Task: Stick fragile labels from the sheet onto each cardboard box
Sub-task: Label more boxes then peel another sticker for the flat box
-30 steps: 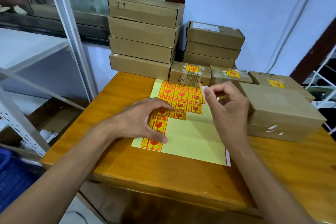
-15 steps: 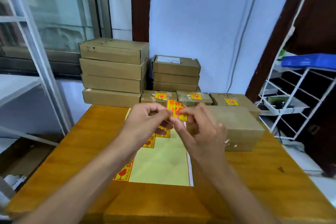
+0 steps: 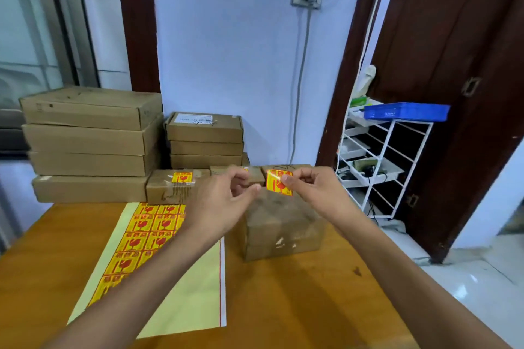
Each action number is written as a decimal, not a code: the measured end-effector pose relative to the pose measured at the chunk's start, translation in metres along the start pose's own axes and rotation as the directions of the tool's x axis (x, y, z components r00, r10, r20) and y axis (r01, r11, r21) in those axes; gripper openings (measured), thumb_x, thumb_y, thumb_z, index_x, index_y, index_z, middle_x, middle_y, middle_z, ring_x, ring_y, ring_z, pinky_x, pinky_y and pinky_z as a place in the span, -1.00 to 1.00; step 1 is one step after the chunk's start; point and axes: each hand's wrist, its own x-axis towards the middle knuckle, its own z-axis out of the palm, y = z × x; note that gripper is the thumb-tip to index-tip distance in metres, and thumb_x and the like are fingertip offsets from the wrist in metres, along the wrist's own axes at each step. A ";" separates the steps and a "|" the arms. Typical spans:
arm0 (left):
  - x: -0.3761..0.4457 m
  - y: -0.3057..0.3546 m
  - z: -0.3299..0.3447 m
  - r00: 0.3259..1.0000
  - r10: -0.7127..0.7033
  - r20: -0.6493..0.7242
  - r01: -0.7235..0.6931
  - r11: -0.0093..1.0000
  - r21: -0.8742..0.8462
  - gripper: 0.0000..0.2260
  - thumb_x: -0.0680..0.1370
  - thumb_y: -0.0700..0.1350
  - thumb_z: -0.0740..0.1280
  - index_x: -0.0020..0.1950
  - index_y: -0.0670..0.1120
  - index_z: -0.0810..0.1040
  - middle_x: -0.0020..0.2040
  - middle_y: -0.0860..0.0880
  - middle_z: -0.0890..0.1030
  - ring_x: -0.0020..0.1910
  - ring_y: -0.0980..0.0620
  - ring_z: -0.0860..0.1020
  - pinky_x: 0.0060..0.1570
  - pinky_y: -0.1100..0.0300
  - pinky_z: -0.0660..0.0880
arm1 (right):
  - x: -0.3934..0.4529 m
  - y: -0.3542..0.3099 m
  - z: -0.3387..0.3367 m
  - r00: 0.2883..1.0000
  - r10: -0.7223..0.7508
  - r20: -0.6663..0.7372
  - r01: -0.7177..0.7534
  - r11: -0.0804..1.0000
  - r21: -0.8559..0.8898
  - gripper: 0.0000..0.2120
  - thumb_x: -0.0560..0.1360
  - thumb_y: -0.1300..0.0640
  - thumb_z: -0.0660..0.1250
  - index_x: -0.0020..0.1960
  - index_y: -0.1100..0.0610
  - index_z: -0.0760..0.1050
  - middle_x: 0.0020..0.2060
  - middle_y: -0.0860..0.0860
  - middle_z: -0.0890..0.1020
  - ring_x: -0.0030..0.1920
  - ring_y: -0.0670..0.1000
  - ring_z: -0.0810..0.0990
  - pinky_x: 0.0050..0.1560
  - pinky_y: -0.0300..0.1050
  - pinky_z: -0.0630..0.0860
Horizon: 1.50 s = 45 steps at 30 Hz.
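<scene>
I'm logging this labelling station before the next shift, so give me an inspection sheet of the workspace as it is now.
Surface: wooden table, with a dark spot near its right edge.
Job's things: label sheet lies flat at left, partly used; a peeled fragile label is held above the unlabelled box; a labelled box stands behind.
Clutter: two stacks of boxes at the back.
Hands: right hand pinches the label; left hand is beside it, fingers curled, holding nothing.
Cables: a wall cable runs down from a socket.
Surroundings: white wire rack with a blue tray; dark door at right.
</scene>
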 end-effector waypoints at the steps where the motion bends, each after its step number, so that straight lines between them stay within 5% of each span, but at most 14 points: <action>1: 0.005 0.000 0.007 0.999 -0.034 0.000 0.034 0.999 0.036 -0.56 0.43 0.35 0.36 0.20 0.15 0.57 0.08 0.18 0.68 0.09 0.17 0.62 0.09 0.00 0.60 | 0.008 0.008 -0.005 1.000 0.008 0.001 -0.007 0.999 -0.039 -0.69 0.60 0.07 0.46 -0.30 0.12 0.58 -0.52 -0.18 0.43 -0.49 -0.18 0.32 -0.35 -0.21 0.25; 5: 0.016 0.000 0.036 0.956 -0.127 0.263 0.043 0.952 0.302 -0.06 0.27 0.60 0.26 0.54 0.16 0.20 0.56 0.06 0.31 0.50 -0.08 0.32 0.39 -0.12 0.38 | 0.029 0.034 -0.012 0.990 0.069 0.126 -0.041 0.977 -0.208 -0.67 0.56 -0.06 0.47 -0.30 0.09 0.59 -0.43 -0.03 0.49 -0.36 -0.05 0.40 -0.22 -0.08 0.29; 10: 0.022 -0.006 0.035 0.912 -0.093 0.400 -0.064 0.930 0.362 0.10 0.17 0.61 0.35 0.58 0.20 0.05 0.60 0.06 0.20 0.56 -0.07 0.21 0.42 -0.13 0.35 | 0.031 0.034 -0.009 0.966 0.132 0.223 -0.088 0.976 -0.199 -0.71 0.57 0.00 0.48 -0.25 0.12 0.63 -0.41 -0.09 0.56 -0.38 -0.15 0.47 -0.29 -0.22 0.38; 16: 0.003 -0.010 0.031 0.922 0.159 0.353 -0.294 0.881 0.370 0.10 0.15 0.66 0.29 0.57 0.28 -0.01 0.50 0.14 0.18 0.51 0.05 0.16 0.35 -0.09 0.42 | 0.013 0.026 -0.012 0.975 0.163 0.150 -0.127 0.966 -0.227 -0.69 0.55 -0.03 0.50 -0.31 0.07 0.61 -0.56 -0.16 0.49 -0.52 -0.20 0.39 -0.30 -0.16 0.33; 21: -0.008 -0.021 0.034 0.913 0.286 0.291 -0.333 0.935 0.126 0.04 0.20 0.58 0.40 0.55 0.25 0.09 0.46 0.19 0.17 0.46 0.13 0.16 0.33 -0.01 0.42 | -0.018 0.028 -0.004 0.995 0.076 0.065 -0.058 0.968 -0.243 -0.74 0.52 -0.07 0.51 -0.27 0.05 0.64 -0.52 0.04 0.57 -0.48 -0.05 0.47 -0.28 -0.04 0.43; 24: -0.010 -0.025 0.036 0.905 0.339 0.257 -0.370 0.925 0.085 -0.10 0.31 0.53 0.37 0.53 0.24 0.12 0.43 0.22 0.16 0.43 0.17 0.18 0.25 0.11 0.42 | -0.028 0.025 0.001 0.999 0.033 0.012 -0.029 0.956 -0.292 -0.73 0.51 -0.09 0.52 -0.30 0.00 0.63 -0.52 -0.03 0.57 -0.48 -0.11 0.46 -0.32 -0.03 0.42; 30: -0.013 -0.026 0.036 0.899 0.389 0.201 -0.420 0.897 0.141 -0.40 0.53 0.33 0.30 0.48 0.18 0.18 0.41 0.19 0.20 0.41 0.18 0.18 0.25 0.15 0.41 | -0.033 0.019 0.009 0.998 0.045 -0.034 -0.055 0.910 -0.410 -0.69 0.52 -0.14 0.50 -0.35 -0.08 0.56 -0.59 -0.20 0.47 -0.48 -0.15 0.44 -0.36 -0.17 0.28; 45: -0.016 -0.026 0.038 0.891 0.418 0.178 -0.448 0.873 0.193 -0.36 0.47 0.27 0.38 0.47 0.16 0.22 0.40 0.13 0.21 0.41 0.13 0.19 0.19 0.08 0.53 | -0.035 0.017 0.016 0.988 0.069 -0.137 -0.131 0.843 -0.521 -0.64 0.49 -0.16 0.49 -0.40 -0.09 0.48 -0.58 -0.30 0.47 -0.49 -0.16 0.41 -0.38 -0.17 0.29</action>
